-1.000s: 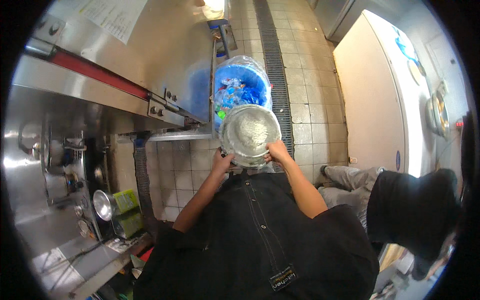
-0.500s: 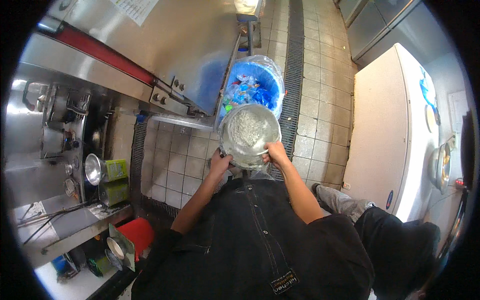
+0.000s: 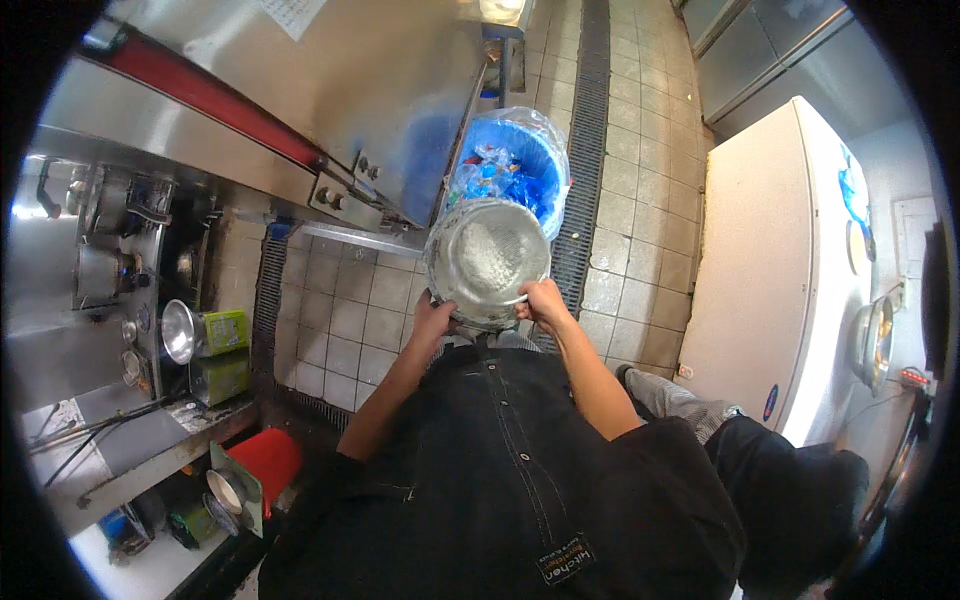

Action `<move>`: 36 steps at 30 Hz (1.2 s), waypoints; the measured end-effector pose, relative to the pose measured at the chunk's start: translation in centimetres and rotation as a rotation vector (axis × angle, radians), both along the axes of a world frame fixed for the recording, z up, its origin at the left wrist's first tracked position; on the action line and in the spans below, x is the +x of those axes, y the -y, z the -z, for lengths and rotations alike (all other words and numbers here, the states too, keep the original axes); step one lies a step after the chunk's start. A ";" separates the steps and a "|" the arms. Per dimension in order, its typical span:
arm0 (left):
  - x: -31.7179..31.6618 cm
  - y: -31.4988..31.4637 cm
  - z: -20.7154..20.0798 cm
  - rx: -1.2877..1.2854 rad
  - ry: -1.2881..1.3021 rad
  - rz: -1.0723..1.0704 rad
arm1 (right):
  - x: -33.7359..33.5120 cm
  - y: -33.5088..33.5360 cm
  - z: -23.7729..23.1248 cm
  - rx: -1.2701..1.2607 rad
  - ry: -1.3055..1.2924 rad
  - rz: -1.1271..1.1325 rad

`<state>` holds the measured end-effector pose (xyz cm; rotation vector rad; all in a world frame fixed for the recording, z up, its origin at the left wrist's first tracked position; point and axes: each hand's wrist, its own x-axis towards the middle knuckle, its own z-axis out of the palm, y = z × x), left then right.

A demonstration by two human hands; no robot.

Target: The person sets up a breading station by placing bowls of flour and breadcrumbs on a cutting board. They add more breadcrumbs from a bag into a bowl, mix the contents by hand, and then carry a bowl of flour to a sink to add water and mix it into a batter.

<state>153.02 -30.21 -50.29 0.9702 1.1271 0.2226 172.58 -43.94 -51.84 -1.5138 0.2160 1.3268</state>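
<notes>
A round metal sieve [image 3: 468, 262] with a pale powder or crumbs [image 3: 490, 262] in it is held out in front of my body. Something round and shiny shows below its rim, but I cannot make out whether it is a bowl. My left hand [image 3: 432, 318] grips the sieve's near left edge. At the near right, my right hand [image 3: 543, 305] is closed on the rim, thumb on top. Just beyond the sieve stands a blue waste bin [image 3: 553, 165] lined with clear plastic, with crumpled plastic rubbish inside. The sieve's far edge overlaps the bin's near side in this view.
A steel appliance [image 3: 350, 90] with a red bar stands at the left. Further left are a bowl [image 3: 180, 332], tins [image 3: 222, 335] and a red bucket [image 3: 268, 465]. A floor drain [image 3: 588, 130] runs past the bin. A white chest freezer [image 3: 750, 270] and another person's leg [image 3: 680, 405] are at the right.
The sieve has shifted slightly left and toward me, with both hands still on it. The powder lies more toward its right side. The whole view has shifted a little.
</notes>
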 end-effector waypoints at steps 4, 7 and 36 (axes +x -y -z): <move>-0.8 -1.5 1.3 -0.007 -0.033 0.053 | 0.2 -0.9 -1.9 0.027 0.030 0.032; -0.3 -2.1 1.7 0.013 0.045 0.074 | 0.9 -1.4 -2.0 0.027 0.074 0.098; 10.4 1.1 2.8 -0.042 0.068 -0.291 | 14.3 -6.1 0.7 0.012 0.084 -0.325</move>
